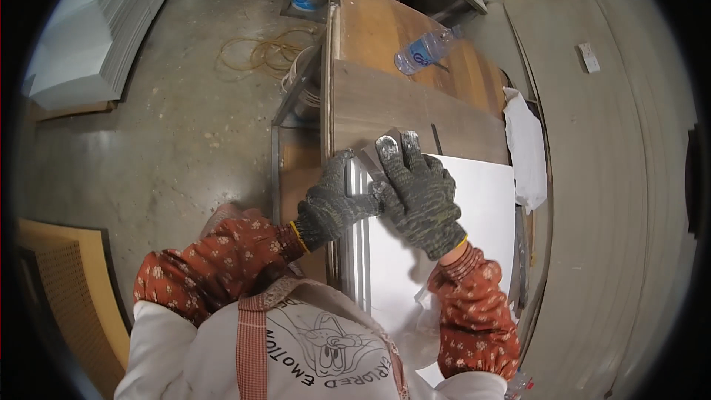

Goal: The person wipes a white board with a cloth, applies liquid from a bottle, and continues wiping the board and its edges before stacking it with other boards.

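A stack of white panels (474, 207) lies on a wooden workbench (385, 96), its grooved left edge facing me. My left hand (333, 204), in a dark knit glove, grips the stack's left edge near the far corner. My right hand (418, 192), gloved the same way, presses flat on the far-left corner of the top panel, fingers stretched toward a small grey metal strip (370, 159) at that corner. Both forearms wear rust-coloured floral sleeves.
A plastic water bottle (422, 50) lies on the far part of the bench. A white bag (526, 148) hangs at the bench's right side. Stacked white sheets (81, 52) and a coil of yellow cable (259, 55) rest on the concrete floor at left. Large boards (607, 178) lean at right.
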Demonstrator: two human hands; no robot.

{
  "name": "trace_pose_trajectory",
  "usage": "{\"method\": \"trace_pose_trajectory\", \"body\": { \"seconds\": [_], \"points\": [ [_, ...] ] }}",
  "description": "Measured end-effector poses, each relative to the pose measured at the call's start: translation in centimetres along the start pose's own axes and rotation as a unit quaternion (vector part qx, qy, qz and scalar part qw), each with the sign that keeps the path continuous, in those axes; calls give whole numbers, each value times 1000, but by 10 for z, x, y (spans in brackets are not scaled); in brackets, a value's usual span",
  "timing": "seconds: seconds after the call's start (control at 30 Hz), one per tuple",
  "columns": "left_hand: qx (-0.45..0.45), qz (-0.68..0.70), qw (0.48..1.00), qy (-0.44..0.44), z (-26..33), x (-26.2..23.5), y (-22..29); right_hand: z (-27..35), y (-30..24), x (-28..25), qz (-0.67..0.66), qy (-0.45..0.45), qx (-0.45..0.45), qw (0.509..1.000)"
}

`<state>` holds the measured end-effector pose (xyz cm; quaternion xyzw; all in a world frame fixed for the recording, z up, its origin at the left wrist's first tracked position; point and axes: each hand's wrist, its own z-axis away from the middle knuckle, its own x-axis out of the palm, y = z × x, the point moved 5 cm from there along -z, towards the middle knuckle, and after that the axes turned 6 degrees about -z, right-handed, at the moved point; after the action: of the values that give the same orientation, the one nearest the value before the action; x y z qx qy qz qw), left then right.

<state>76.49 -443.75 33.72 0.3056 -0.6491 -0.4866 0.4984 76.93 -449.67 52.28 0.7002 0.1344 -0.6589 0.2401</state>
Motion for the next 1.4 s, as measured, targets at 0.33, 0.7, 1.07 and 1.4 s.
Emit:
{"method": "trace_pose_trajectory", "body": {
  "seconds": [0.33,0.7,1.07,1.4],
  "points": [
    [43,-23,999,-22,-8,-8,24,-19,-8,-4,-7,-53,96,994],
    [27,-178,969,-167,25,13,83,65,21,-16,-87,-47,254,962],
    [56,-385,646,-656,89,107,138,260,115,-59,162,26,501,850],
    [-324,-197,616,-690,106,136,145,236,4,-94,10,-55,425,903]
  ]
}}
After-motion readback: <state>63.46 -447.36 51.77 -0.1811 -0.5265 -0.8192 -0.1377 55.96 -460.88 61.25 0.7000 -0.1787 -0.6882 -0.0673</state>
